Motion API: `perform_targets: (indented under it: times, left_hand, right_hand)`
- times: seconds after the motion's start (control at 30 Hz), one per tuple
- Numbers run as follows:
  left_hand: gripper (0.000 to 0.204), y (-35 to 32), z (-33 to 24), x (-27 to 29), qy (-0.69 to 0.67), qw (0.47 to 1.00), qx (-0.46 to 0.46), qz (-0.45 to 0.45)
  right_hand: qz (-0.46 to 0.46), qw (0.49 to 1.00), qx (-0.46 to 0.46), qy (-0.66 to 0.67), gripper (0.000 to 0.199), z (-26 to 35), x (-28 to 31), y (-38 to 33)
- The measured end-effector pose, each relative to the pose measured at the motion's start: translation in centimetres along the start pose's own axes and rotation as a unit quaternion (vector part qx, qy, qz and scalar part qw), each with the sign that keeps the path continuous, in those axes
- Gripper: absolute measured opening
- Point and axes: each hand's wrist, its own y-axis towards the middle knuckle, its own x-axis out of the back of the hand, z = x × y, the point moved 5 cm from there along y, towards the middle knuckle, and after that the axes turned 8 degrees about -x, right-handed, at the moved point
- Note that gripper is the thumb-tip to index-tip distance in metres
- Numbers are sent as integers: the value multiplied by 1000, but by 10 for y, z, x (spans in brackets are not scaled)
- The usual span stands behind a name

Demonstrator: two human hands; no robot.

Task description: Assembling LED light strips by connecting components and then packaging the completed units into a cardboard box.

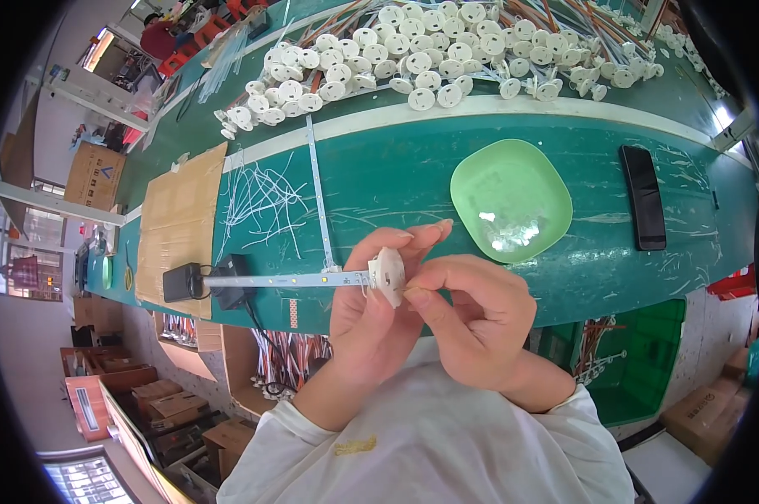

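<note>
**Head view: both hands pinch a white round part over the bench edge**

Head view shows a small white plastic disc part, round w/ a raised rim, held up edge-on between both hands just above the near edge of the green table. Left hand pinches it from behind, thumb & forefinger tips curled over its top, other fingers folded under. Right hand grips its lower right side w/ thumb tip pressed on the face, remaining fingers curled tight together. A thin white LED strip, flat & stiff-looking w/ small yellow dots, runs left from the disc; its far end meets a black boxy adapter next to a second black block w/ a cable hanging off the bench.

Just beyond the hands sits a pale green plastic dish, rounded-square & glossy, holding a few small clear bits. Right of it lies a black phone, flat, screen dark. Left side: a second narrow strip lies straight up the table, loose thin white wires scattered beside it, then a brown cardboard sheet, matte. At the far edge, past a pale stripe, a big heap of white disc parts w/ red & white leads tangled among them. Cardboard boxes stand on the floor lower left.
</note>
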Motion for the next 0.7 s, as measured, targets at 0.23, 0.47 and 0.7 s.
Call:
perform_targets:
  times: [0.23,0.47,0.7]
  left_hand:
    - [59,-3,-1,4,9,998,8,-57]
    - [58,-8,3,6,24,998,16,-48]
    - [59,-25,6,11,75,995,-2,-67]
  right_hand:
    - [2,980,146,-133,17,5,-1,-2]
    - [-27,967,151,-204,18,13,-4,-8]
    - [-74,961,168,-206,14,5,-14,-17]
